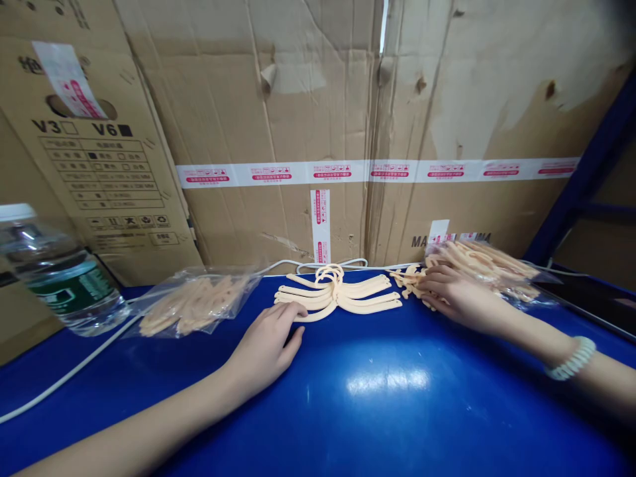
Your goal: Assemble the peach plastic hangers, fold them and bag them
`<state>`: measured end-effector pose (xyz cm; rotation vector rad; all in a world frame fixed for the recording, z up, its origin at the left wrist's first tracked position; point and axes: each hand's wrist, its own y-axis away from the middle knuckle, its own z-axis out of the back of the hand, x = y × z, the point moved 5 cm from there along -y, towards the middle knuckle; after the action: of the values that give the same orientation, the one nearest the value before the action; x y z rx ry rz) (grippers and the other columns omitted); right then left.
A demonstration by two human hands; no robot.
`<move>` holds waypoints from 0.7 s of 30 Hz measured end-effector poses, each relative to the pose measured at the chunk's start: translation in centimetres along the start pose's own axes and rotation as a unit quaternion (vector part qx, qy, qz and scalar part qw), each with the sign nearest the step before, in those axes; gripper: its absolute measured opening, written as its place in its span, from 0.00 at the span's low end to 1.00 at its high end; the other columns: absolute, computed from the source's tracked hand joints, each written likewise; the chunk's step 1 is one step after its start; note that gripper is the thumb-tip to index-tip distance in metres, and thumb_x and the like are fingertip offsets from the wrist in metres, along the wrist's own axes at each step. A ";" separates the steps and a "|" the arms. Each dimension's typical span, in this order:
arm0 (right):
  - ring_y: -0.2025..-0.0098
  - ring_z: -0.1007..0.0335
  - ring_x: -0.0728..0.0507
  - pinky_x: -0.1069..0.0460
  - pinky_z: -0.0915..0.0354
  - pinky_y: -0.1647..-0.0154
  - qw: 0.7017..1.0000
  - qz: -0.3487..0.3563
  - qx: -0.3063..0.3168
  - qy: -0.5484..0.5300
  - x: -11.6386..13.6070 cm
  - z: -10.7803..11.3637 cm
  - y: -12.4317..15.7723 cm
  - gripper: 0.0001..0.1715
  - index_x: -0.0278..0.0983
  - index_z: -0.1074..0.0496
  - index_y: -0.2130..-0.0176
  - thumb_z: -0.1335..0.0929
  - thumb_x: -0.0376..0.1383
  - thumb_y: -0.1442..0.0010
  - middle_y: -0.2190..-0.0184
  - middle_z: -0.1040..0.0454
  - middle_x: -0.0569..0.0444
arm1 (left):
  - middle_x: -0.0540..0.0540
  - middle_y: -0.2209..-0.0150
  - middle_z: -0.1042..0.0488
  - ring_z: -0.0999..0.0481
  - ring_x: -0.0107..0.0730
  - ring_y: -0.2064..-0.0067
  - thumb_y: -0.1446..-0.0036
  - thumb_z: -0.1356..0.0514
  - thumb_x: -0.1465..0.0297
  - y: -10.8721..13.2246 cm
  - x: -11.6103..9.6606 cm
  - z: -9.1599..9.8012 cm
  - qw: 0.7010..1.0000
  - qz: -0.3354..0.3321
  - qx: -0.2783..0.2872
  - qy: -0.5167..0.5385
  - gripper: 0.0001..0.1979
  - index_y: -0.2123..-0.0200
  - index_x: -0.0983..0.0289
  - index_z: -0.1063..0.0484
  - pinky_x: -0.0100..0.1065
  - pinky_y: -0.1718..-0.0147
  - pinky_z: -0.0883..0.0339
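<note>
Several cream-coloured curved strips [365, 301], which look like plastic, lie in a fanned bundle on the blue tabletop, with cream rings [330, 273] at their middle. My left hand [271, 338] rests its fingertips on the left ends of the nearest strips, its thumb apart on the table side. To the right of the bundle is a small pile of knobbly cream pieces [410, 281]. My right hand [460, 298], with a pale beaded bracelet at the wrist, lies over this pile with its fingers stretched out. Its fingertips touch the pieces and partly hide them.
Clear plastic bags of cream pieces lie at left [199, 305] and at right [481, 262]. A water bottle [64, 285] leans at far left. A white cable [74, 371] runs along the table [348, 411]. Cardboard boxes [278, 119] stand behind; a dark flat object [591, 305] lies right.
</note>
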<state>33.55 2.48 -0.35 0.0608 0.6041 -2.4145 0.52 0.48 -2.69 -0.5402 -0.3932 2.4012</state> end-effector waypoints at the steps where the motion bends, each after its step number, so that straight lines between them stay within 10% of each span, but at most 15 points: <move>1: 0.59 0.30 0.37 0.42 0.34 0.57 1.000 0.001 -0.001 0.000 -0.1 -0.1 0.0 0.17 0.36 0.25 0.62 0.41 0.36 0.33 0.64 0.24 0.44 | 0.60 0.55 0.26 0.28 0.44 0.52 0.39 0.48 0.75 0.0 0.1 0.0 1.000 -0.001 -0.006 0.005 0.09 0.56 0.64 0.34 0.47 0.51 0.35; 21: 0.54 0.35 0.33 0.35 0.42 0.48 0.975 0.071 -0.021 0.209 -0.2 -1.1 0.1 0.13 0.35 0.24 0.61 0.38 0.30 0.37 0.61 0.26 0.43 | 0.56 0.62 0.27 0.29 0.40 0.57 0.38 0.48 0.77 -0.4 0.2 0.1 0.999 -0.017 -0.037 0.034 0.07 0.64 0.63 0.31 0.42 0.55 0.35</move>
<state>33.63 3.02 -1.32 0.5861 0.8075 -2.2583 0.52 0.95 -2.48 -0.6410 -0.4603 2.3373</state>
